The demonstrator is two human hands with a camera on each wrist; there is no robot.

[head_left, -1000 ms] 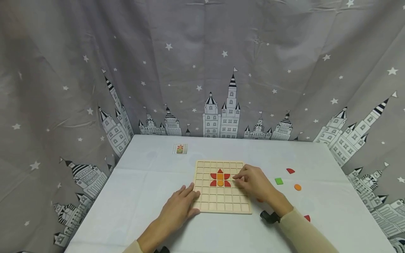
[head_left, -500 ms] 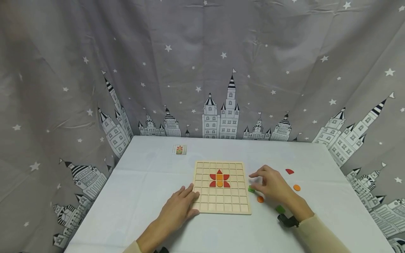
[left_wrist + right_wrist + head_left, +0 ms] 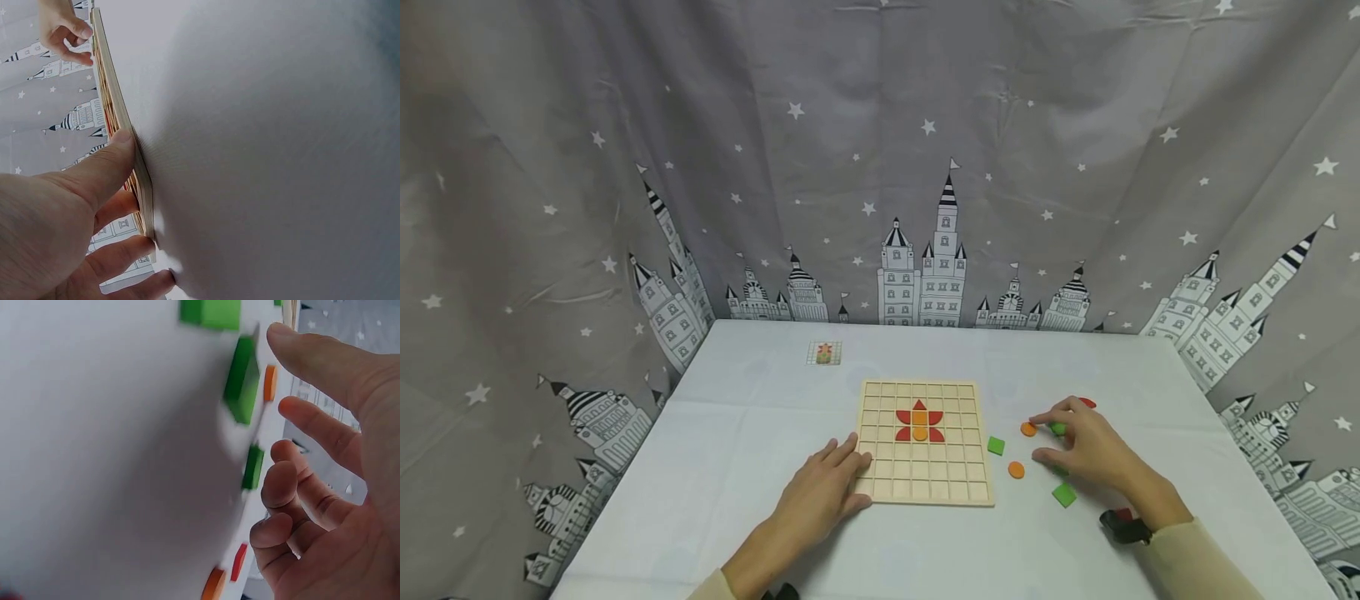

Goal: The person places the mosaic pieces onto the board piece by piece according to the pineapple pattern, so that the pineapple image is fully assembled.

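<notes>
My left hand (image 3: 820, 492) rests at the left edge of a wooden grid board (image 3: 925, 483). In the left wrist view the thumb (image 3: 103, 165) lies on the board's edge, with the other fingers extended by its corner. On the grid, red pieces (image 3: 936, 417) surround an orange square (image 3: 920, 418) and an orange disc (image 3: 921, 433). My right hand (image 3: 1097, 450) hovers over loose pieces right of the board, thumb and index finger spread and holding nothing. Its index fingertip is right by another orange disc (image 3: 1028, 429); a green square piece (image 3: 244, 381) lies below the thumb.
More loose pieces lie around the right hand: a green square (image 3: 996, 446), an orange disc (image 3: 1016, 470), a green square (image 3: 1064, 495) and a partly covered red piece (image 3: 1087, 402). A small pattern card (image 3: 824, 352) lies at the back left. A grey curtain (image 3: 760, 167) hangs behind the table.
My right hand has moved from the board's right side rightward over the loose pieces, its thumb and index finger parting. The left hand has stayed at the board.
</notes>
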